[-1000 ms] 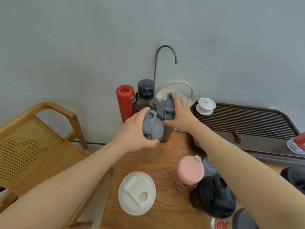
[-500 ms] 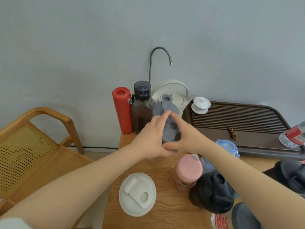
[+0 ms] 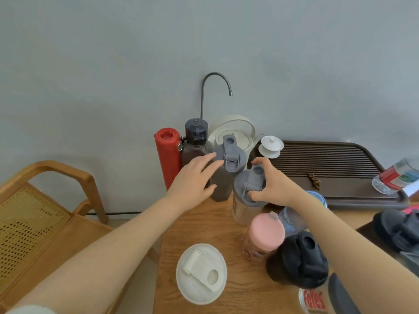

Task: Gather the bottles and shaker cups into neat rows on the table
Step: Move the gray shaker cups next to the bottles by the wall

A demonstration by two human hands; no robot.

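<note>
While right hand (image 3: 275, 185) grips a grey-lid shaker (image 3: 248, 189), left hand (image 3: 192, 181) rests open-fingered on the dark shaker (image 3: 226, 171). Back row begun; front cups (image 3: 265, 236) still scattered.

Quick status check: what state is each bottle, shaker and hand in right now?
Red bottle: upright, back row.
Dark bottle: upright, capped.
Grey-lidded dark shaker: upright, left hand touching it.
Grey-lidded clear shaker: right hand grips its lid.
Pink-lidded shaker: upright, untouched.
Black-lidded shaker: upright, untouched.
White-lidded shaker: upright, untouched.

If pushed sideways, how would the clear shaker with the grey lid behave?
The clear shaker looks empty, so probably light. It is tall under a wide lid, so it may tip sooner than slide. The right hand grips its lid, steadying it.
</note>
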